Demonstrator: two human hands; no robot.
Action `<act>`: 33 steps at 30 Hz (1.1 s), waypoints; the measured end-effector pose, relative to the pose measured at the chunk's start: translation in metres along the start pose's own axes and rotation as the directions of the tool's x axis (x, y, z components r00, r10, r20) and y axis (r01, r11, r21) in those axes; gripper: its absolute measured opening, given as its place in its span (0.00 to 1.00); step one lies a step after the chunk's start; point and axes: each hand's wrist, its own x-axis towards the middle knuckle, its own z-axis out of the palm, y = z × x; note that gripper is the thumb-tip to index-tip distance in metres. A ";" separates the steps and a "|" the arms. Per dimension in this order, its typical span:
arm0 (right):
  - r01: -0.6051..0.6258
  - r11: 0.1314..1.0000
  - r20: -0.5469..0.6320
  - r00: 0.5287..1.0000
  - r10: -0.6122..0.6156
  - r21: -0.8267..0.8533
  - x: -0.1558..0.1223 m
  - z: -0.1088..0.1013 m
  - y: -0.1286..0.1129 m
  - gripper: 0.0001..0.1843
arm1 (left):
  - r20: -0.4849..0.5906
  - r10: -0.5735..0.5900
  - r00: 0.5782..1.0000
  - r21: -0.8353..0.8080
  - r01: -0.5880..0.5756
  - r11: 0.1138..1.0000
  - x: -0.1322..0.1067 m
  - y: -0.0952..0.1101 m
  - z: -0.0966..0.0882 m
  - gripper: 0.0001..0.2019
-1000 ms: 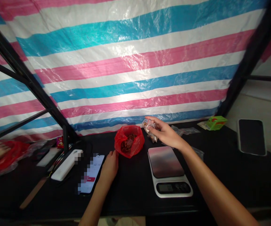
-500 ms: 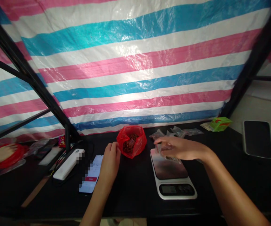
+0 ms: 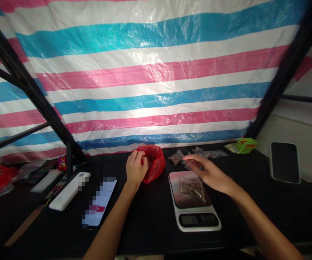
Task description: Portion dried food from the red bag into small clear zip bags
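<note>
Now packet [image 3: 192, 189] (released) on scale [image 3: 183, 202]

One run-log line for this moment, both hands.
left hand: on red bag | right hand: near scale | clear bag: on scale

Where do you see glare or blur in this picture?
In the head view, glare whitens the middle of the striped sheet; the same view shows the right hand with softly smeared fingertips, probably from motion; also in the head view, digits on the display of the scale are too faint to read.
</note>
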 end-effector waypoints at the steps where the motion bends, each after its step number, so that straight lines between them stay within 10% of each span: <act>1: 0.021 1.000 -0.077 0.997 -0.021 -0.008 -0.001 0.002 0.004 0.17 | -0.058 0.013 0.998 -0.006 -0.013 1.000 0.000 -0.003 0.001 0.07; 6: 0.098 0.992 -0.321 0.940 -0.119 -0.081 -0.004 0.011 0.016 0.11 | -0.238 -0.026 0.971 -0.061 0.012 0.998 -0.016 0.003 0.006 0.08; 13: 0.147 0.986 -0.461 0.872 -0.166 -0.077 -0.009 0.015 0.021 0.08 | -0.205 0.028 0.978 -0.151 -0.060 0.987 -0.030 0.011 0.005 0.09; 22: 0.106 0.988 -0.087 0.989 -0.116 -0.112 -0.024 0.016 0.026 0.15 | -0.234 -0.018 0.972 -0.141 -0.016 0.990 -0.026 0.004 0.008 0.09; 33: 0.098 0.964 0.076 0.994 -0.082 -0.246 -0.030 0.016 0.014 0.26 | -0.238 -0.012 0.971 -0.183 -0.033 0.983 -0.026 0.007 0.005 0.10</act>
